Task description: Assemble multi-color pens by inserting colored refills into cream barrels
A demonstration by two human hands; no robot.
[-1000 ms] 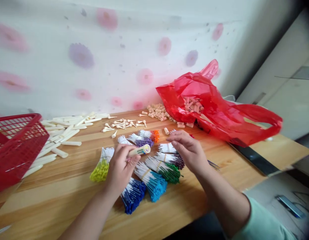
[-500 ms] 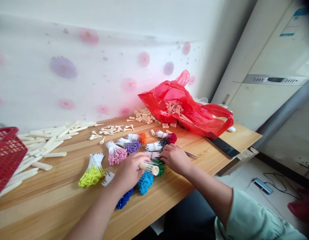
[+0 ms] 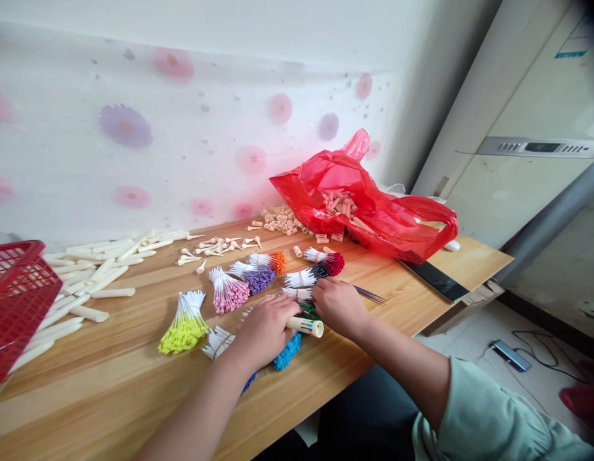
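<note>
A cream tube [image 3: 306,326] with coloured marks near its end is held in my left hand [image 3: 265,326], its open end pointing right. My right hand [image 3: 339,306] is at the green-tipped bundle [image 3: 309,311], fingers bent down and their tips hidden. Around the hands lie bundles of thin white sticks with coloured tips: light blue [image 3: 287,352], black [image 3: 306,276], dark red [image 3: 328,261], purple [image 3: 258,279], orange [image 3: 272,261], pink [image 3: 228,291] and yellow [image 3: 183,323]. The dark blue bundle is mostly under my left hand and wrist.
A red basket [image 3: 18,307] stands at the left beside long cream tubes [image 3: 98,272]. Small cream pieces [image 3: 220,246] lie at the back. A red plastic bag [image 3: 374,211] holds more parts. A dark phone [image 3: 434,280] and thin pointed metal tools [image 3: 370,294] are at the right.
My left hand has moved right with the tube, towards my right hand. The tube now lies more level. My right hand stays by the green bundle. The whole view has shifted slightly.
</note>
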